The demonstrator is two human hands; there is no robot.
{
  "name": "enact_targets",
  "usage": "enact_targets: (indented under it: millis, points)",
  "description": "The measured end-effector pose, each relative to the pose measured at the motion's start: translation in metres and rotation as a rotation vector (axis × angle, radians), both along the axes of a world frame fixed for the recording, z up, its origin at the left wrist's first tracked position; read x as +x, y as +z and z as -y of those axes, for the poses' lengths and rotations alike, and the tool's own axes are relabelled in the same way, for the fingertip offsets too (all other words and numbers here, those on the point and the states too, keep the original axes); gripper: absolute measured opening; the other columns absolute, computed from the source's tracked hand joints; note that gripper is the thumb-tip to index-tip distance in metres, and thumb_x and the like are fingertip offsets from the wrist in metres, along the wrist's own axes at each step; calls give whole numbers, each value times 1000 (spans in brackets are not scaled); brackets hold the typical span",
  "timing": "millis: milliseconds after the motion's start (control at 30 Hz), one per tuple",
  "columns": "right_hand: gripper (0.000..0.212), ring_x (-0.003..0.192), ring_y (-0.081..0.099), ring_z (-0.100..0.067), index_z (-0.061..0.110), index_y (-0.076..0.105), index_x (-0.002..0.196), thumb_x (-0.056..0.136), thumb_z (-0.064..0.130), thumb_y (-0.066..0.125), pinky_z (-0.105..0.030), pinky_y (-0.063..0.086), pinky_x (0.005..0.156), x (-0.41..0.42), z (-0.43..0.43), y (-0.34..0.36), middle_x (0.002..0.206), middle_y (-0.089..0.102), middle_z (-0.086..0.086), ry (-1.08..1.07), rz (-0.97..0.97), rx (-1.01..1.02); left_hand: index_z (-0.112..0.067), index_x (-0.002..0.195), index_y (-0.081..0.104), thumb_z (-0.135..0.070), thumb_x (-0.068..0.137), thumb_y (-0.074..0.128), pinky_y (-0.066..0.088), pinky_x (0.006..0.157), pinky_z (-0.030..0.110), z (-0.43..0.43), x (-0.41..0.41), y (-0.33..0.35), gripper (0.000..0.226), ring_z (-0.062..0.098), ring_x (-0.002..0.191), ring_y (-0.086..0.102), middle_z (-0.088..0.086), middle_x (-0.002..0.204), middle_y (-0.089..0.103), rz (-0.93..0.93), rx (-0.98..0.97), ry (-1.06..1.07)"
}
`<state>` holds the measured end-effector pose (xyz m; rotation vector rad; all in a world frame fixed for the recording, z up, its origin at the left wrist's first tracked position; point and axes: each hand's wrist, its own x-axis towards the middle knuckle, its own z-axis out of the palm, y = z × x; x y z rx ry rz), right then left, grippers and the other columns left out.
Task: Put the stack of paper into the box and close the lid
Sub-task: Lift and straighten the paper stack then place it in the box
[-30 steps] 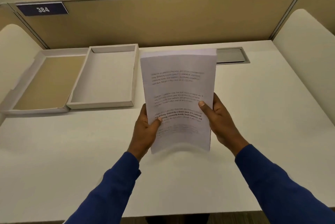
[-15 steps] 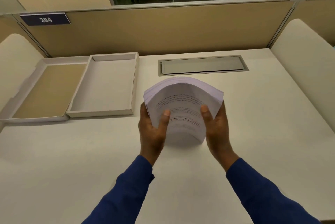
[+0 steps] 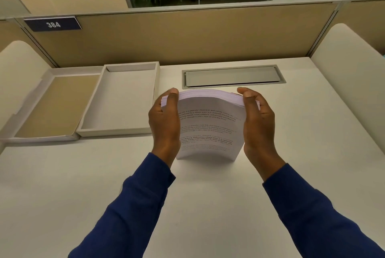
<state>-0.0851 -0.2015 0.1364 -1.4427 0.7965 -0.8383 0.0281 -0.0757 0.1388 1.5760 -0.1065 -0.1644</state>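
A thick stack of printed paper (image 3: 210, 126) stands on its lower edge on the white desk, bowed a little toward me. My left hand (image 3: 165, 122) grips its left side and my right hand (image 3: 257, 120) grips its right side, fingertips up at the top corners. To the left lies the open grey box (image 3: 123, 132), shallow and with nothing in it. Its lid (image 3: 29, 99) lies flat on the box's left side, brown inside facing up.
The white desk (image 3: 208, 195) is bounded by a tan partition (image 3: 187, 36) at the back and rounded side panels. A grey cable hatch (image 3: 233, 76) is set in the desk behind the paper. A plate reading 384 (image 3: 53, 24) hangs on the partition.
The stack came down from being held up facing me to standing on the desk. Both hands slid from its lower sides up to its top corners.
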Motion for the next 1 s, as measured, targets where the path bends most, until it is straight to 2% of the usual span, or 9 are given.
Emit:
enact_targets:
  millis: [67,133,267,367,467,633,700,867,1000]
  points:
    - [31,88,64,-13,34,66,123,105,44,42,-22,53,65,1,1,2,100,67,13,10,-4,-19,-40,88,68,-47,105,49,51,71,33,0,-1,5,27,15,85,65,-8,84,71,14,10,-11]
    - [37,88,65,-14,34,65,124,102,53,42,-24,54,66,3,2,2,101,67,12,34,-4,-12,-41,86,71,-55,100,46,52,72,35,-2,0,6,32,15,83,67,-8,82,73,-22,-52,-65]
    - [70,102,66,-12,25,54,135,85,74,51,-21,59,73,-7,4,-11,115,66,4,152,46,-107,-28,116,67,-67,86,48,57,75,26,-14,4,-14,53,11,94,70,-1,102,73,93,-89,-271]
    - [57,106,64,1,24,46,141,92,41,69,-19,59,75,-10,-4,-43,117,63,11,191,-39,-221,-35,126,62,-45,86,68,64,84,41,-19,0,-50,41,16,107,71,-2,114,72,131,34,-302]
    - [45,97,61,14,21,46,141,98,21,62,-16,60,72,2,-16,-59,108,58,24,155,-123,-262,-40,122,59,-21,95,63,64,85,50,-9,-14,-70,34,16,107,69,-4,113,70,127,94,-246]
    - [38,104,62,8,28,45,138,102,24,55,-20,61,79,8,-17,-38,113,58,24,152,14,-283,-22,139,52,-9,104,56,65,83,32,-4,-26,-64,37,18,112,66,1,118,65,159,-60,-121]
    - [37,110,61,5,37,43,134,101,25,54,-19,60,80,3,-16,-36,117,57,23,175,67,-282,-28,138,50,-10,104,56,62,82,25,-7,-28,-61,39,14,113,65,-2,118,63,210,-111,-127]
    - [41,111,61,1,37,41,138,103,21,54,-29,62,83,-4,-24,-61,119,60,17,166,29,-159,-49,128,51,-13,103,56,64,84,32,-10,-37,-76,44,9,111,65,-8,116,64,164,-75,-138]
    - [42,112,59,0,43,42,135,102,21,54,-20,59,79,-5,-22,-62,120,59,16,189,50,-181,-34,135,52,-9,104,57,62,80,24,-14,-36,-84,40,14,113,65,-2,118,64,130,-108,-117]
